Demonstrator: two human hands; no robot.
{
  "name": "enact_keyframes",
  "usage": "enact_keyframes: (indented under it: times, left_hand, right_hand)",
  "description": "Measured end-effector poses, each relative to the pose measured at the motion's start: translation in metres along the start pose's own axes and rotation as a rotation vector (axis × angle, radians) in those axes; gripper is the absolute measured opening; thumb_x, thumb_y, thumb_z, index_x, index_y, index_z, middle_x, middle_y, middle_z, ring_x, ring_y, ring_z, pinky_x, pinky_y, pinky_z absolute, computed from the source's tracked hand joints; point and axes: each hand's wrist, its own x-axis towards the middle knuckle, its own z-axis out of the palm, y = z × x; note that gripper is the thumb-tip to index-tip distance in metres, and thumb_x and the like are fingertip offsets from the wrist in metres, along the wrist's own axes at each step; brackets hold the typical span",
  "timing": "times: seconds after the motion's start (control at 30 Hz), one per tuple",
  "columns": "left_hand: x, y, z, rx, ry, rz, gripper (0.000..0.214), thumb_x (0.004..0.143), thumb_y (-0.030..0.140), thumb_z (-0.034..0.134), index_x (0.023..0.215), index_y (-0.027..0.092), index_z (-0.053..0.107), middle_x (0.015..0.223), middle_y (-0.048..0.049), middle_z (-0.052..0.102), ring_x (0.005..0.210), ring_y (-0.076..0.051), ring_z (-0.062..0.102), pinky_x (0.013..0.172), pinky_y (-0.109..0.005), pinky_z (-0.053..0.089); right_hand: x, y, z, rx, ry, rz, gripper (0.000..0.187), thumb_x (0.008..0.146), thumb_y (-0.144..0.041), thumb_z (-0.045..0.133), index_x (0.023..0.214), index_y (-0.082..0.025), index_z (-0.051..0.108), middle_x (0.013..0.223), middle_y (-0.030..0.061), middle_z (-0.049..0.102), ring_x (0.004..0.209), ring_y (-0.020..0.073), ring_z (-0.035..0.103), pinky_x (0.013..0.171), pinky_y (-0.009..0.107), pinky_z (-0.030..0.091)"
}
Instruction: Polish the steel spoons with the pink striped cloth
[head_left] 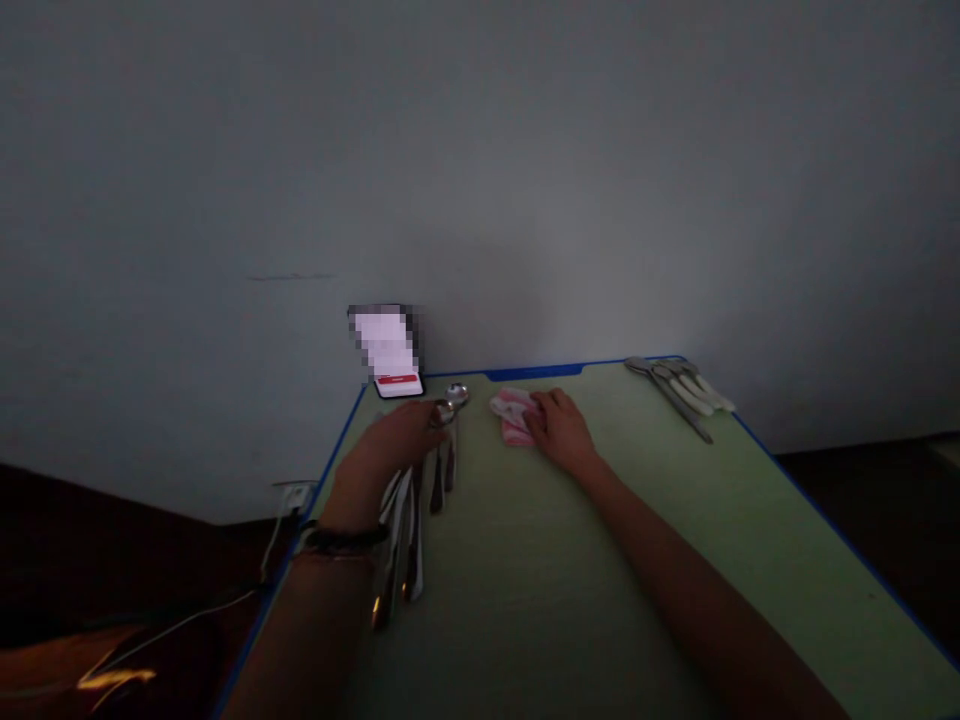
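Observation:
My left hand (399, 438) is over the left part of the table, with its fingertips closed at a metal spoon (445, 411) just below the bowl. Beneath and beside that hand lie several metal pieces of cutlery (411, 540), their handles pointing toward me; the hand hides their far ends. Another spoon (456, 394) rests slightly farther back, its bowl near the table's far edge. My right hand (561, 432) grips a folded pink and white cloth (516, 425) lying on the table, with the fingers bent over its right side.
The pale green table (525, 600) has a blue edge and stands against a grey wall (600, 200). A phone (390, 350) leans at the back left corner. Several spoons and white-handled utensils (679, 385) lie at the back right. A cable (274, 540) hangs left of the table.

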Motion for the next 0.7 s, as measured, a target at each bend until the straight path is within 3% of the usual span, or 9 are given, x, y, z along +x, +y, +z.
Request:
enact_keyframes:
  times: [0.13, 0.33, 0.5, 0.63, 0.7]
  left_hand:
    - [-0.002, -0.027, -0.007, 0.004, -0.052, -0.176, 0.032, 0.066, 0.036, 0.064, 0.091, 0.015, 0.064, 0.093, -0.0131, 0.068, 0.086, -0.026, 0.063, 0.068, -0.03, 0.045]
    - [-0.012, -0.022, -0.011, -0.109, -0.273, -0.227, 0.017, 0.062, 0.031, 0.063, 0.053, 0.017, 0.061, 0.057, -0.0058, 0.065, 0.055, -0.019, 0.061, 0.052, -0.025, 0.042]
    - [-0.014, -0.017, -0.007, -0.19, -0.322, -0.203, 0.017, 0.064, 0.029, 0.059, 0.053, 0.017, 0.06, 0.057, -0.0045, 0.064, 0.05, -0.016, 0.057, 0.049, -0.025, 0.042]
    - [-0.013, -0.022, -0.01, -0.208, -0.346, -0.186, 0.027, 0.07, 0.038, 0.055, 0.056, 0.016, 0.061, 0.059, -0.0058, 0.065, 0.049, -0.015, 0.056, 0.049, -0.026, 0.042]
    - [-0.01, -0.025, -0.011, -0.16, -0.27, -0.159, 0.032, 0.074, 0.044, 0.052, 0.061, 0.016, 0.062, 0.064, -0.0072, 0.067, 0.053, -0.016, 0.058, 0.052, -0.027, 0.042]
  right_hand:
    - [0.003, -0.001, 0.004, -0.005, 0.0, -0.005, 0.039, 0.088, -0.037, 0.043, 0.117, -0.014, 0.056, 0.103, 0.0119, 0.055, 0.097, 0.0207, 0.051, 0.09, 0.034, 0.042]
    - [0.004, 0.007, 0.008, 0.048, -0.006, -0.021, 0.038, 0.087, -0.037, 0.046, 0.116, -0.016, 0.056, 0.102, 0.0109, 0.055, 0.097, 0.02, 0.052, 0.089, 0.033, 0.043]
    - [0.004, 0.006, 0.006, 0.039, -0.028, -0.038, 0.038, 0.087, -0.037, 0.045, 0.116, -0.016, 0.056, 0.1, 0.0107, 0.056, 0.092, 0.0199, 0.053, 0.087, 0.034, 0.044]
    - [0.004, 0.005, 0.003, 0.044, -0.031, -0.037, 0.038, 0.087, -0.038, 0.044, 0.116, -0.016, 0.056, 0.099, 0.0105, 0.055, 0.092, 0.0196, 0.053, 0.086, 0.033, 0.044]
    - [0.004, 0.005, 0.003, 0.047, -0.03, -0.036, 0.038, 0.087, -0.038, 0.044, 0.117, -0.016, 0.055, 0.099, 0.0102, 0.055, 0.092, 0.0195, 0.053, 0.086, 0.033, 0.044]
